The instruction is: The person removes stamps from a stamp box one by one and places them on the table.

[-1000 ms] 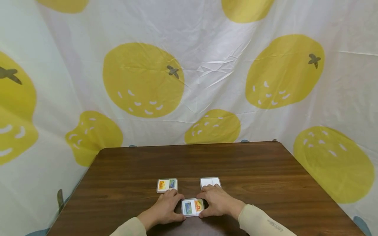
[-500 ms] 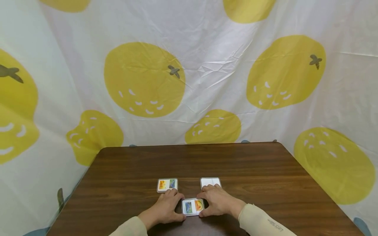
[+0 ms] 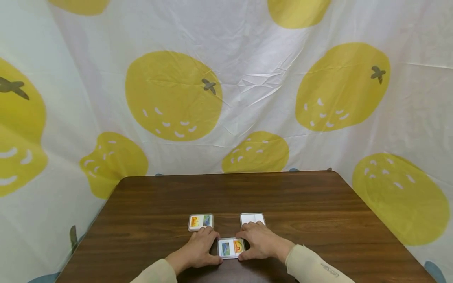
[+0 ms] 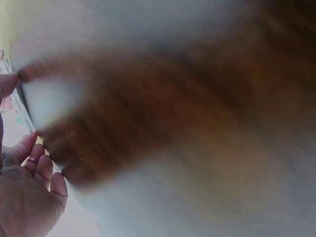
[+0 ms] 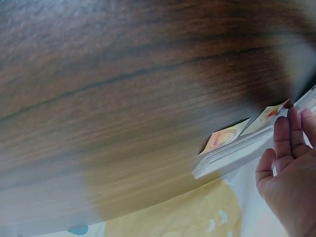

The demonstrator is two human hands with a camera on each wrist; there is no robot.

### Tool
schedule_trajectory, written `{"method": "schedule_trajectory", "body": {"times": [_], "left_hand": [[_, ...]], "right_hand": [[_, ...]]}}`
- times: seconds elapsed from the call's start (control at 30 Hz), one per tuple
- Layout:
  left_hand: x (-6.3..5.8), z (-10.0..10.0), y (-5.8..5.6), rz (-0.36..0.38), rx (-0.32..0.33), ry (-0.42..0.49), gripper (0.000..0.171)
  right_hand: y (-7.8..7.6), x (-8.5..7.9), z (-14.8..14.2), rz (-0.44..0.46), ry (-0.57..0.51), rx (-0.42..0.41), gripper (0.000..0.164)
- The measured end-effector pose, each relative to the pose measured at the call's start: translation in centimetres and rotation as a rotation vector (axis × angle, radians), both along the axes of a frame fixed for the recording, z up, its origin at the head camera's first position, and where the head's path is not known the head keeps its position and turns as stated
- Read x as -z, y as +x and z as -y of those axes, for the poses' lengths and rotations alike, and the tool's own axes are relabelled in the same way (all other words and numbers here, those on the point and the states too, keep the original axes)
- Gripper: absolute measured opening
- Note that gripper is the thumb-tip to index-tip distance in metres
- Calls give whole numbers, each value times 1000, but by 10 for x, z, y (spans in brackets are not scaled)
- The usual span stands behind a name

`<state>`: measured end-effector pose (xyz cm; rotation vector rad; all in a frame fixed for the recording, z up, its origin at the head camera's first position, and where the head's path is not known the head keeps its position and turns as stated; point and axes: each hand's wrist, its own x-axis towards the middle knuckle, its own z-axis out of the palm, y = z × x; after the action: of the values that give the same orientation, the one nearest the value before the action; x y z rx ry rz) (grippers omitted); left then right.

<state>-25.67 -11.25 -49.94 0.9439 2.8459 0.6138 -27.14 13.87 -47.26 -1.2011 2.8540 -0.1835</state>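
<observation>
A small clear case point(image 3: 231, 248) with two stamp-like pictures, one blue-green and one orange, lies flat near me on the table. My left hand point(image 3: 199, 248) grips its left side, thumb at the near corner and index finger at the far one. From the right, my right hand point(image 3: 263, 241) grips the opposite side the same way. Farther back on the left sits a similar case point(image 3: 200, 222) with an orange and a blue-green picture. Behind my right fingers is a white-lined case point(image 3: 252, 217), partly covered. The right wrist view shows two orange perforated stamps point(image 5: 224, 139) beside that case.
The dark wooden table point(image 3: 226, 192) stretches away behind the cases to rounded far corners. A white curtain point(image 3: 247, 110) printed with yellow fruit hangs behind and along both sides of it.
</observation>
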Motion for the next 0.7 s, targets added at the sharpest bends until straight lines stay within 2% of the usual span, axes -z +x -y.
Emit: {"method": "schedule_trajectory", "body": {"times": [0.43, 0.7], "left_hand": [[-2, -1, 0, -15, 13, -13, 52], [0, 0, 1, -31, 15, -3, 53]], "right_hand": [[0, 3, 1, -45, 29, 11, 59], [1, 1, 1, -36, 39, 15, 62]]}}
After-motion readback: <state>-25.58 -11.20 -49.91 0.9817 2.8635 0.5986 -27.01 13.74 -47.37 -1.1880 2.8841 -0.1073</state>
